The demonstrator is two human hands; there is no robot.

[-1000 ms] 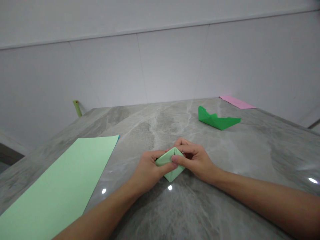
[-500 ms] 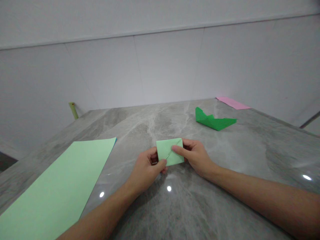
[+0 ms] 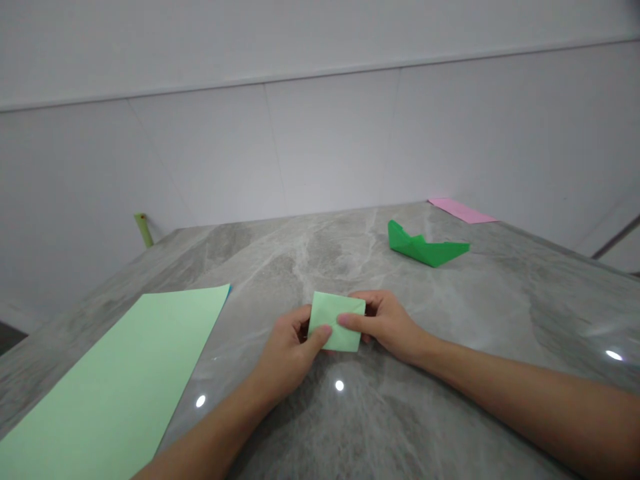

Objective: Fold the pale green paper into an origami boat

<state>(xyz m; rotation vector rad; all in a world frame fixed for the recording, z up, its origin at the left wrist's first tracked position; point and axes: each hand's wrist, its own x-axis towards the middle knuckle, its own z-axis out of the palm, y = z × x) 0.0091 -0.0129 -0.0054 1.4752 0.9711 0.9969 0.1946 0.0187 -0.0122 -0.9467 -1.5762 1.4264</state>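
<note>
A small folded light green paper is held upright over the grey marble table, its flat square face turned toward me. My left hand pinches its left lower edge, thumb in front and fingers behind. My right hand grips its right side the same way, thumb pressed on the front face. Both hands are closed on the paper and almost touch each other below it.
A large flat light green sheet lies at the near left. A dark green folded paper boat sits at the far right, with a pink sheet behind it by the white wall. A small green stick leans at the far left edge.
The folded paper went from an opened diamond pocket to a flat square. Both hands turned it upright and flattened it, then lowered it slightly.
</note>
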